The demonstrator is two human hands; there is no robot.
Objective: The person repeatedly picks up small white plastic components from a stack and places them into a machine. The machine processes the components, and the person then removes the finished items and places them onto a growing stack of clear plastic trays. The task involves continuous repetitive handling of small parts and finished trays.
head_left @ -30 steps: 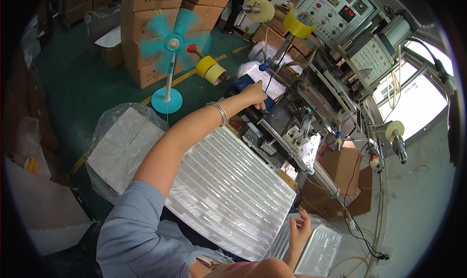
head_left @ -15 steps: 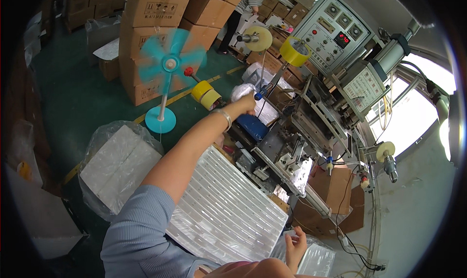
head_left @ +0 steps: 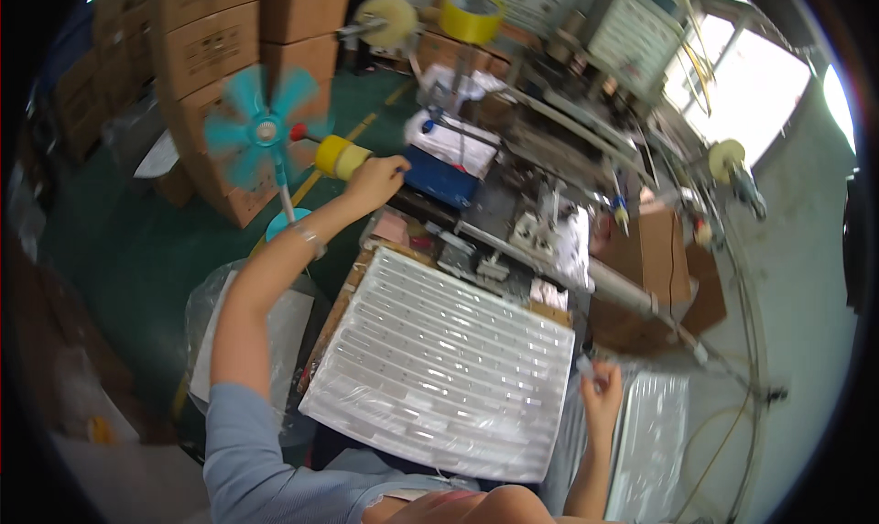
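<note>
My left hand (head_left: 374, 183) is stretched forward beside a yellow tape roll (head_left: 342, 158), at the left edge of a blue box-shaped part (head_left: 441, 178) of the bench machine. Its fingers are curled; what they hold, if anything, is too small to make out. Low on the right, my right hand (head_left: 602, 391) pinches a small translucent whitish piece (head_left: 584, 366) between thumb and fingers. Between my arms lies a large white ribbed tray (head_left: 439, 368) with long rows of glossy, clear-looking strips. My right hand is just beyond its right edge.
A turquoise fan (head_left: 265, 130) spins at the left, before stacked cartons (head_left: 212, 43). The metal press (head_left: 558, 139) and a small fixture (head_left: 540, 231) stand beyond the tray. An open carton (head_left: 664, 258) is at the right. Another white tray (head_left: 652, 442) lies beside my right forearm.
My left hand has drawn back and left, from above the blue part to its left edge. My right hand has risen beside the tray, now showing the small piece. The whole view has shifted.
</note>
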